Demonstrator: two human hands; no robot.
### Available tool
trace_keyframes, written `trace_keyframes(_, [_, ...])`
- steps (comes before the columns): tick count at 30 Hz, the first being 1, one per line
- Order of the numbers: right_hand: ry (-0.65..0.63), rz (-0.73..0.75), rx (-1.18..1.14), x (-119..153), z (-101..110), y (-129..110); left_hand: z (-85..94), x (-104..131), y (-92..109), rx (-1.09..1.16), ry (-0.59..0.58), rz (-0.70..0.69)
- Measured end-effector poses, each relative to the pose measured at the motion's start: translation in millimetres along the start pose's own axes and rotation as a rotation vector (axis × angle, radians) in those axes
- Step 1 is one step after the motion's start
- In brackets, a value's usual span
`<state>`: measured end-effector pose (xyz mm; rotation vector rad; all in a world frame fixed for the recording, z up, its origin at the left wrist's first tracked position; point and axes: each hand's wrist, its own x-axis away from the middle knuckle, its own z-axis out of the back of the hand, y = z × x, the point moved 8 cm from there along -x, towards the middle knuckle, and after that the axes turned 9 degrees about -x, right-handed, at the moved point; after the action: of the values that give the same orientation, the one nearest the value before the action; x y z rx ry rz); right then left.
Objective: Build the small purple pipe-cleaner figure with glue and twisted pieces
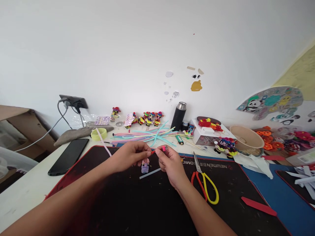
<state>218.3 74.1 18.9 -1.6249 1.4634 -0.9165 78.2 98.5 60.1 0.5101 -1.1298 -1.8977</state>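
My left hand (pixel 134 155) is closed, thumb and forefinger pinching one end of a small red piece (pixel 153 152) that looks like a short bit of pipe cleaner. The fingers of my right hand (pixel 171 164) meet its other end. Above the right fingers shows a small pink object (pixel 164 148), possibly a lighter, mostly hidden by the hand. Just below the hands, a small fuzzy purple and pink figure (pixel 145 167) is on the black mat (pixel 137 206). A pale strip (pixel 150 173) slants beside it, its far end behind my right hand. Scissors (pixel 200 180) with red and yellow handles lie to the right.
Pastel pipe cleaners (pixel 147 135) lie behind the mat. Farther back are several small colorful figures (pixel 150 118) and a black thermos (pixel 178 116). A phone (pixel 69 156) rests at left. A red strip (pixel 259 206) and a beige bowl (pixel 246 137) are at right.
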Motion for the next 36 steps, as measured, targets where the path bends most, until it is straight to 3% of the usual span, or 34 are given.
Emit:
trace_keyframes(3, [0.008,-0.020,-0.007,0,0,0,-2.9,-3,-5,0.086,-0.051,0.046])
trace_keyframes(16, [0.020,0.040,-0.024,0,2,-8,10.1,4,3,-0.022,0.102,0.051])
trace_keyframes(32, [0.130,0.077,-0.014,-2,13,-9,4.0,2,0,-0.028,0.055,0.030])
trace_keyframes(36, [0.143,0.086,0.005,-2,14,-9,6.5,2,3,-0.126,0.089,-0.020])
